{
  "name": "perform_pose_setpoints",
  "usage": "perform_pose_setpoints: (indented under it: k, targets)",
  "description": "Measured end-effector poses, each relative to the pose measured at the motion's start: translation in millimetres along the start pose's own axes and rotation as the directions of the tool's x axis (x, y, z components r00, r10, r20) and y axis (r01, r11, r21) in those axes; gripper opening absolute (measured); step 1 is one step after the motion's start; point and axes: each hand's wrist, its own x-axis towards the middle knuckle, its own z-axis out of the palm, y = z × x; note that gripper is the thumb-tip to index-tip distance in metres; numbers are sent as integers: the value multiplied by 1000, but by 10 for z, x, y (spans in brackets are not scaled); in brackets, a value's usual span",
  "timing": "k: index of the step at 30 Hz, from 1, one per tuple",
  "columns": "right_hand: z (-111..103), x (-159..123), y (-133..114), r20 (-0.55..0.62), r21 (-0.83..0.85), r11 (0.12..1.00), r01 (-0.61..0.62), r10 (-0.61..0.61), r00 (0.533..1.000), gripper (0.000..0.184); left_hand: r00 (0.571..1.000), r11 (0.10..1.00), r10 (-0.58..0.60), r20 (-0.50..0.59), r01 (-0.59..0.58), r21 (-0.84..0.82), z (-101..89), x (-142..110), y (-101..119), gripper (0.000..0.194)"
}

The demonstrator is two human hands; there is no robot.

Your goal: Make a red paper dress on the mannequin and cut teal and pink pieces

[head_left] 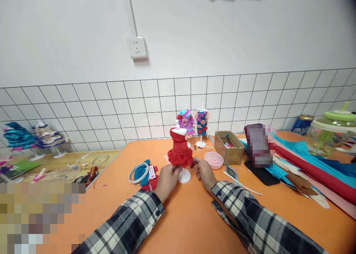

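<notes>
Orange tabletop against a white wall w/ gridded tile along the lower half and a socket higher up. Near the middle of the table stands a small mannequin in a red dress, upright on a white round base, long axis vertical. Left hand sits just left of the stand, fingers curled in toward the post under the ruffled hem; looks like a light pinch on the post or hem, but contact pts are partly hidden so can't tell for sure. Right hand is just right of the dress, fingers loosely curled, tips close to the hem, holding nothing visible; touching or only beside, can't tell. So the dress stands between both hands and slightly beyond them, left hand the nearer. Both sleeves are plaid. Behind the red dress, nearer the wall: two more dressed mannequins, a purple one and a blue floral one. Right of the hands: pink dish, then a small cardboard box, then folded fabric in teal & red. Left of the left hand: a white hoop w/ blue cloth. Far right, a green-lidded jar. Separate wooden table at left holds other small dresses.
</notes>
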Motion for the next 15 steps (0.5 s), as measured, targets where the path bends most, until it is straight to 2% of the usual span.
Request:
perform_pose_setpoints:
  k: [4,8,12,15]
  targets:
    - [24,-79,-122,37,315,946,-79,71,997,45,1000,1000,8,7,-8,27,-10,10,-13,12]
    - [98,-121,-172,122,541,825,-163,114,986,39,1000,1000,21,16,-21,23,-8,9,9,14]
    - [88,-104,-149,157,625,755,-197,126,980,36,999,1000,29,21,-29,6,1,5,20,16]
    - [24,-91,-138,244,642,716,-276,151,958,36,999,999,29,17,-29,-18,5,10,5,14]
